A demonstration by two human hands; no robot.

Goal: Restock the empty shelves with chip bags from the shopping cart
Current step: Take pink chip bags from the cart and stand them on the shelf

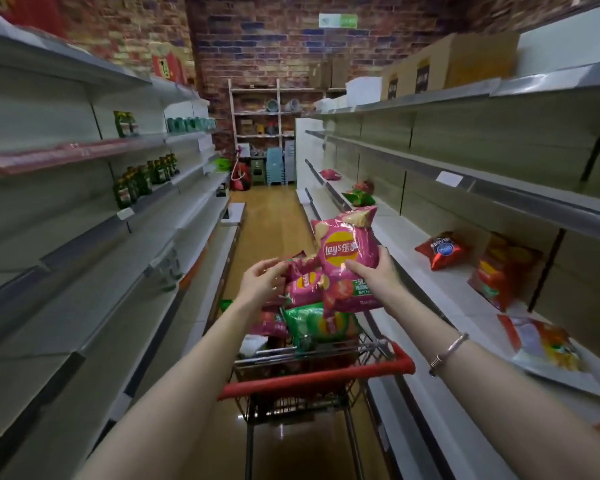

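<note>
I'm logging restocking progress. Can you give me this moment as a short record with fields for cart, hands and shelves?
shopping cart: red handle, heaped with chip bags, a green bag among them
right hand: grips a pink Lay's bag, raised above the heap
left hand: pinches the top of a second pink bag on the heap
right-side shelf: mostly bare; a red bag lies on it, other bags nearer
left shelves: green bottles in a row
stage: lifted bag not yet shelved

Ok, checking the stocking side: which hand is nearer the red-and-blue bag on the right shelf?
Right. The right hand is left of the red-and-blue bag; the left hand is farther left, above the cart.
</note>
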